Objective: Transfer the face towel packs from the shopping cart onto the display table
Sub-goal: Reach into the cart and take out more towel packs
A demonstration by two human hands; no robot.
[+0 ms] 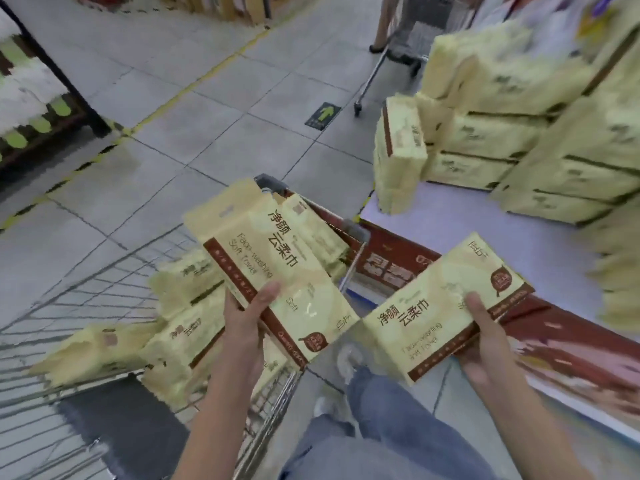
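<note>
Left hand (pixel 242 323), right hand (pixel 481 341), two packs (pixel 263 258)

The towel packs (pixel 270 271) you hold are pale yellow, with a dark reddish-brown band along one edge, brown lettering and a round brown seal (the stacked ones match). The table (pixel 485 237) top is pale lilac, its front dark red with pale lettering. Your jeans (pixel 398 427) are blue. The floor (pixel 173 116) is grey tile with a yellow line (pixel 207 71) and a green arrow (pixel 322 115).
</note>
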